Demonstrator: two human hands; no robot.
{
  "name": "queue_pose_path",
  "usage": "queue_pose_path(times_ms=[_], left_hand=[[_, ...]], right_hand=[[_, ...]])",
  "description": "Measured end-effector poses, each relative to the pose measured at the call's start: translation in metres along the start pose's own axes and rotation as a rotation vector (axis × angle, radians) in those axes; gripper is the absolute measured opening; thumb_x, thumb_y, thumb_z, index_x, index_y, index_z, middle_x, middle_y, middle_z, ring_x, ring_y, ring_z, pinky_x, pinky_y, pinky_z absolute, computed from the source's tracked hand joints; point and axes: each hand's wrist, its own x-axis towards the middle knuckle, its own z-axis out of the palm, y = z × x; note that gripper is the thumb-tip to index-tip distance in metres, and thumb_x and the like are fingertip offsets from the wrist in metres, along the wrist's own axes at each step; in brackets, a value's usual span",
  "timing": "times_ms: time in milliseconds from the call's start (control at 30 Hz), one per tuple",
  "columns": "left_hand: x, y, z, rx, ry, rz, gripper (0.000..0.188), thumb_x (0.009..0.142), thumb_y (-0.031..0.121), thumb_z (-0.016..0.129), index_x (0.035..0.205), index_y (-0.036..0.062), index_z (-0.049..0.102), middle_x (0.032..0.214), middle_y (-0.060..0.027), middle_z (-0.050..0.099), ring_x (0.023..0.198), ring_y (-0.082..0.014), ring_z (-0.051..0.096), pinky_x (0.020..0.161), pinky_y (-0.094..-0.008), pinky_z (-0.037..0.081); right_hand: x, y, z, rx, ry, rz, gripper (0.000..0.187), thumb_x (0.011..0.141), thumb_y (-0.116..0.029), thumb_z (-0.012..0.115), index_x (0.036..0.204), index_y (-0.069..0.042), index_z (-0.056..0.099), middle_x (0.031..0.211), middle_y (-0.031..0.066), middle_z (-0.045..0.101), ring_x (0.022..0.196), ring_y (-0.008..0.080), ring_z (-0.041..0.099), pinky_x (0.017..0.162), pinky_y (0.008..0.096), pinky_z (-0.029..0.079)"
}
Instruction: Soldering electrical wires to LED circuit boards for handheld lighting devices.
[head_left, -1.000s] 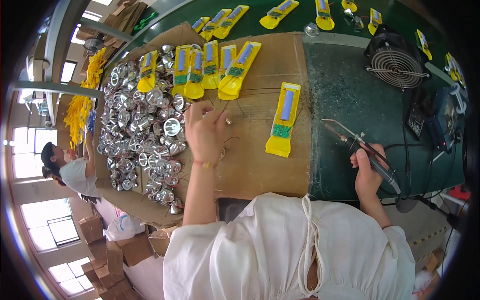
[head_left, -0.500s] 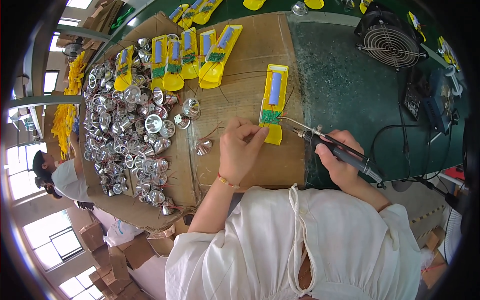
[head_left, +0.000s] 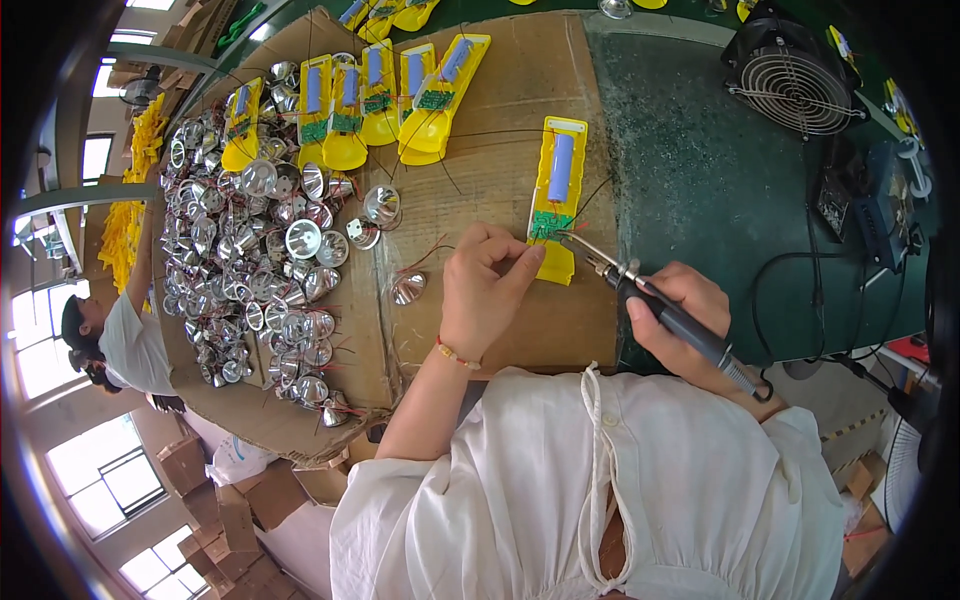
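A yellow plastic housing (head_left: 558, 266) lies on the cardboard, with a blue-purple cylindrical battery (head_left: 561, 168) in its upper part and a green circuit board (head_left: 549, 226) below that. Thin dark wires stick out from the board. My left hand (head_left: 487, 283) is at the board's lower left edge, thumb and forefinger pinched together; what is between them is too small to make out. In my right hand (head_left: 682, 318) is a soldering iron (head_left: 682, 333), gripped by its dark handle. A thin metal tube runs along it, and its tip end is at the board's lower right.
Many silver reflector cups (head_left: 255, 260) with thin wires fill the cardboard (head_left: 480, 200) on the left; one loose reflector (head_left: 408, 288) lies beside my left hand. Several similar yellow housings (head_left: 430, 130) stand behind. A fan (head_left: 795, 90) and a blue box (head_left: 872, 225) are at the right.
The soldering iron has tilted more steeply, its tip staying by the board. My left hand keeps its pinch. The whole view has shifted slightly.
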Motion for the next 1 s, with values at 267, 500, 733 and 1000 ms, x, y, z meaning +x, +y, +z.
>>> queue_pose_path(times_ms=[267, 500, 733, 1000], left_hand=[[0.002, 0.004, -0.003, 0.020, -0.004, -0.008, 0.012, 0.076, 0.011, 0.068, 0.076, -0.0009, 0.066, 0.074, -0.0056, 0.054, 0.056, -0.0123, 0.053, 0.051, -0.0253, 0.041], [0.006, 0.005, -0.005, 0.015, -0.036, -0.042, 0.013, 0.075, 0.011, 0.069, 0.076, -0.0007, 0.066, 0.075, -0.0037, 0.055, 0.069, -0.0111, 0.051, 0.062, -0.0242, 0.041], [0.011, 0.001, -0.007, 0.016, -0.091, -0.038, 0.014, 0.074, 0.011, 0.070, 0.072, -0.0014, 0.064, 0.074, -0.0042, 0.056, 0.069, -0.0122, 0.052, 0.062, -0.0251, 0.041], [0.014, -0.003, -0.007, -0.001, -0.099, 0.021, 0.015, 0.073, 0.011, 0.069, 0.069, -0.0017, 0.063, 0.071, -0.0065, 0.053, 0.059, -0.0136, 0.051, 0.055, -0.0269, 0.041]], right_hand=[[-0.002, -0.010, -0.010, 0.035, 0.004, 0.188, 0.017, 0.077, -0.005, 0.067, 0.087, 0.003, 0.056, 0.072, 0.0114, 0.061, 0.057, 0.0154, 0.057, 0.050, 0.0260, 0.044], [-0.009, -0.003, -0.004, 0.055, -0.004, 0.355, 0.017, 0.081, -0.007, 0.063, 0.090, 0.002, 0.053, 0.075, 0.0101, 0.059, 0.065, 0.0131, 0.057, 0.058, 0.0248, 0.046], [-0.008, 0.006, 0.010, 0.132, 0.166, 0.357, 0.016, 0.079, -0.009, 0.067, 0.085, 0.001, 0.057, 0.063, 0.0015, 0.057, 0.055, 0.0054, 0.051, 0.050, 0.0209, 0.041], [-0.007, 0.005, 0.013, 0.230, 0.157, 0.449, 0.013, 0.079, -0.007, 0.065, 0.084, 0.001, 0.056, 0.067, 0.0051, 0.062, 0.058, 0.0063, 0.055, 0.053, 0.0207, 0.044]])
